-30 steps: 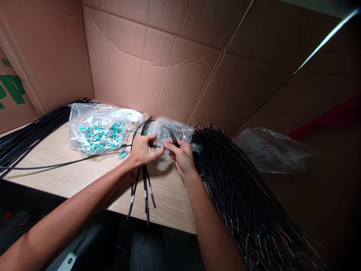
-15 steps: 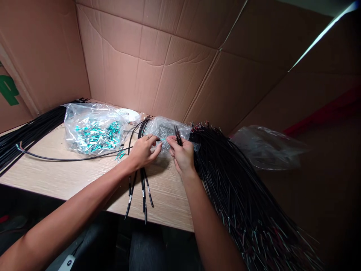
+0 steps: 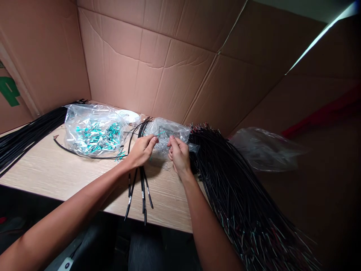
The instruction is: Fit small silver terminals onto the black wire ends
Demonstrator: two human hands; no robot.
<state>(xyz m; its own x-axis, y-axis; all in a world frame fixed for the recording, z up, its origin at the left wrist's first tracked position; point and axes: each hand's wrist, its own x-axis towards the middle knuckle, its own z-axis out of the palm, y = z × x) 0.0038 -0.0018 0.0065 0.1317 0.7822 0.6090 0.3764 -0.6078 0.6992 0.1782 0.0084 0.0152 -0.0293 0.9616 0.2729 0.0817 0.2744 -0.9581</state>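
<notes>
My left hand (image 3: pixel 143 150) is closed on a black cable (image 3: pixel 84 156), whose tail curves away to the left across the table. A thin teal end (image 3: pixel 160 133) sticks out past the left fingertips. Just right of it, my right hand (image 3: pixel 179 153) is curled shut, apart from the left; what it holds, if anything, is hidden. Behind and between the hands lies a clear bag of small silvery metal pieces (image 3: pixel 163 145). Several short black cables (image 3: pixel 143 188) with whitish bands lie under the left wrist and stick out past the table's front edge.
A clear bag of teal-and-silver pieces (image 3: pixel 98 135) lies on the left, with loose teal bits (image 3: pixel 120 155) beside it. Black cable bundles lie at far left (image 3: pixel 34 126) and right (image 3: pixel 234 180). A cardboard wall (image 3: pixel 146 56) closes the back; an empty-looking plastic bag (image 3: pixel 265 150) is at right.
The dark pointed tool in my right hand no longer shows, and its fingers have curled in. My left hand has moved slightly left, and the held cable's tail has shifted right.
</notes>
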